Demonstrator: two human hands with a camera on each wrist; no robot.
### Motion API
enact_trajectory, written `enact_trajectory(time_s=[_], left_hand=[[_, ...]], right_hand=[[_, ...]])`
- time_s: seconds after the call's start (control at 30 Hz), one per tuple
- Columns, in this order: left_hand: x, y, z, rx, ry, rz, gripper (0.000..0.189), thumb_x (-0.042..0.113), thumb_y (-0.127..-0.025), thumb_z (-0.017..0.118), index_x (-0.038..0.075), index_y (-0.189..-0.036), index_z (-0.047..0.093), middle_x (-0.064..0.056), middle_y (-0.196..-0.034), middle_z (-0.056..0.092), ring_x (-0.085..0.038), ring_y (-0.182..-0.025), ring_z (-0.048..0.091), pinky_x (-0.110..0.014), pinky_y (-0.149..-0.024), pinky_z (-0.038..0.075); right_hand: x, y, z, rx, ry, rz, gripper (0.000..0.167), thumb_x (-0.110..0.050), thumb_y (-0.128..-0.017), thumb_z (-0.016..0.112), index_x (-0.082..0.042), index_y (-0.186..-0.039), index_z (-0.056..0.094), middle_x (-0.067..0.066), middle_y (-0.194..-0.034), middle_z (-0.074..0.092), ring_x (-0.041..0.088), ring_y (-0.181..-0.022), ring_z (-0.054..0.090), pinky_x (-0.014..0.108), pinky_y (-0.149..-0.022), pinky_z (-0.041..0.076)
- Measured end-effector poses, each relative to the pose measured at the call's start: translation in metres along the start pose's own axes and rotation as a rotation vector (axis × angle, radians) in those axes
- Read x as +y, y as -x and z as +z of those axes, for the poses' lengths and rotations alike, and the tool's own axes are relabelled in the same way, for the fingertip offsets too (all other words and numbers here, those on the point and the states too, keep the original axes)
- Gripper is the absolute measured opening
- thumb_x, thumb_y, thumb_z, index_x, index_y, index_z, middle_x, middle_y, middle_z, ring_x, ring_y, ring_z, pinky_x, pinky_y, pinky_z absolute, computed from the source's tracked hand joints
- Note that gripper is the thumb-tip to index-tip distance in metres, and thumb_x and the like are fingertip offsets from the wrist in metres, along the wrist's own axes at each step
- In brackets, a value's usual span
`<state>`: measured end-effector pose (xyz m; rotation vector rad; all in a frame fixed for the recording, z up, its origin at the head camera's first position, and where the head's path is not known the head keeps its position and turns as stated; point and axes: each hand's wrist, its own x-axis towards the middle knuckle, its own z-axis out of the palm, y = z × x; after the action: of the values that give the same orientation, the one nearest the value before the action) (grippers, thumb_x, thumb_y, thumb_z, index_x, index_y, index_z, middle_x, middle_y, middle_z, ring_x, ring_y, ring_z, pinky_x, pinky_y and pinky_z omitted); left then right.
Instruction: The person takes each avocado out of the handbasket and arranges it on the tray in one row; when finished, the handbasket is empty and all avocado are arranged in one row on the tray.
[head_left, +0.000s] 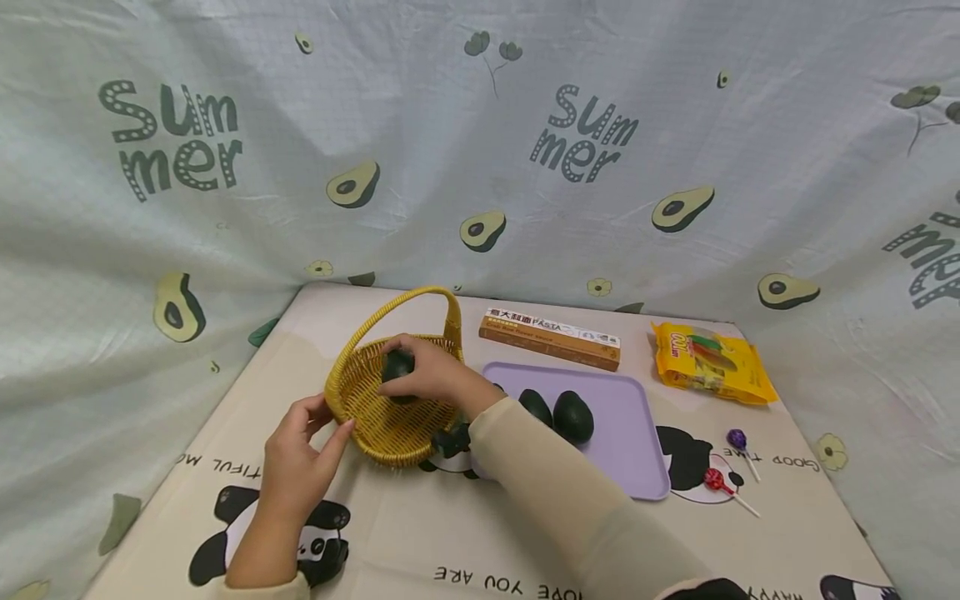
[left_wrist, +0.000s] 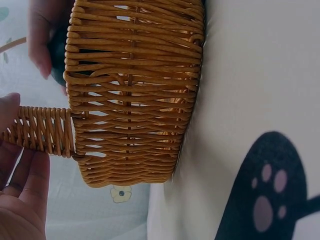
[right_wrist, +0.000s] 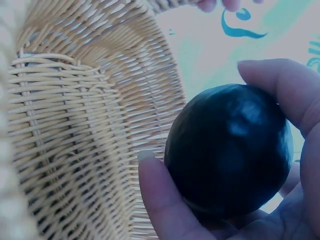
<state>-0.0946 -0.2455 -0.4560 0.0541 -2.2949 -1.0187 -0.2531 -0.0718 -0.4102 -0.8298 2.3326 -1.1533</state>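
My right hand (head_left: 427,372) grips a dark green avocado (head_left: 398,367) over the yellow wicker basket (head_left: 390,433). Thumb and fingers wrap the avocado's sides in the right wrist view, beside the woven wall; the part of the basket floor showing there is bare. With thumb and fingers, my left hand (head_left: 300,446) holds the foot of the basket's handle (left_wrist: 45,131) on the near left side. The basket stands upright on the table. To its right, two more avocados, one (head_left: 573,417) in full sight and one (head_left: 535,407) partly behind my right sleeve, lie on a lilac tray (head_left: 630,454).
A pasta box (head_left: 550,338) lies behind the tray. Farther right are a yellow snack bag (head_left: 711,364), a purple lollipop (head_left: 737,439) and a red lollipop (head_left: 715,479). A printed cloth wall (head_left: 420,125) rises behind and beside the table.
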Motion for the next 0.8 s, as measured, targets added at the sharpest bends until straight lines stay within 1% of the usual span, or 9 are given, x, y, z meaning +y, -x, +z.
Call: enact_trajectory(time_s=[0.1,0.23,0.33,0.5,0.6,0.73,0.8], left_hand=[[-0.001,0.0,0.0,0.0,-0.002,-0.002,0.051,0.0,-0.084,0.083,-0.001,-0.128,0.057,-0.013,-0.123,0.067,-0.029,-0.116,0.069,-0.004,-0.099,0.046],[-0.001,0.0,0.0,0.001,-0.003,-0.003,0.051,0.001,-0.084,0.083,-0.001,-0.128,0.057,-0.013,-0.123,0.067,-0.029,-0.116,0.069,-0.004,-0.099,0.046],[-0.002,0.0,0.0,0.002,0.0,-0.004,0.051,0.001,-0.084,0.083,-0.001,-0.128,0.057,-0.013,-0.123,0.067,-0.029,-0.115,0.069,-0.004,-0.099,0.046],[-0.002,0.0,0.001,0.004,0.006,0.001,0.051,0.0,-0.084,0.083,-0.002,-0.127,0.057,-0.013,-0.122,0.067,-0.029,-0.115,0.069,-0.001,-0.099,0.045],[-0.001,0.0,0.0,0.004,0.006,0.001,0.05,0.0,-0.084,0.083,-0.001,-0.127,0.057,-0.013,-0.122,0.068,-0.029,-0.115,0.069,-0.001,-0.099,0.044],[0.0,0.0,0.0,0.006,0.003,-0.004,0.05,0.0,-0.084,0.083,-0.001,-0.127,0.057,-0.013,-0.122,0.068,-0.029,-0.115,0.069,-0.001,-0.098,0.044],[0.0,0.0,0.0,0.005,0.001,-0.008,0.05,0.001,-0.084,0.083,-0.001,-0.127,0.057,-0.013,-0.122,0.068,-0.029,-0.114,0.069,-0.001,-0.098,0.045]], right_hand=[[-0.001,0.007,-0.005,0.024,0.006,0.004,0.072,-0.04,-0.084,0.083,-0.026,-0.147,0.052,0.003,-0.138,0.057,0.018,-0.11,0.06,0.033,-0.085,0.06],[0.001,0.016,-0.012,0.046,-0.031,0.023,0.078,-0.039,-0.084,0.083,-0.025,-0.152,0.047,0.002,-0.135,0.058,0.018,-0.113,0.06,0.036,-0.087,0.061],[0.002,0.023,-0.016,0.056,-0.08,0.032,0.078,-0.039,-0.084,0.084,-0.025,-0.151,0.048,0.004,-0.134,0.059,0.02,-0.113,0.061,0.038,-0.087,0.062],[0.006,0.037,-0.024,0.079,-0.156,0.052,0.077,-0.039,-0.082,0.085,-0.029,-0.148,0.047,0.007,-0.133,0.057,0.024,-0.114,0.061,0.041,-0.082,0.062],[0.01,0.044,-0.029,0.092,-0.183,0.058,0.075,-0.038,-0.081,0.086,-0.033,-0.146,0.049,0.008,-0.134,0.056,0.025,-0.114,0.061,0.042,-0.083,0.063],[0.016,0.054,-0.034,0.123,-0.176,0.056,0.077,-0.038,-0.079,0.087,-0.036,-0.146,0.05,0.008,-0.135,0.056,0.025,-0.115,0.062,0.043,-0.086,0.063],[0.02,0.061,-0.037,0.141,-0.165,0.054,0.079,-0.037,-0.079,0.087,-0.034,-0.148,0.049,0.009,-0.134,0.057,0.025,-0.113,0.063,0.042,-0.085,0.064]])
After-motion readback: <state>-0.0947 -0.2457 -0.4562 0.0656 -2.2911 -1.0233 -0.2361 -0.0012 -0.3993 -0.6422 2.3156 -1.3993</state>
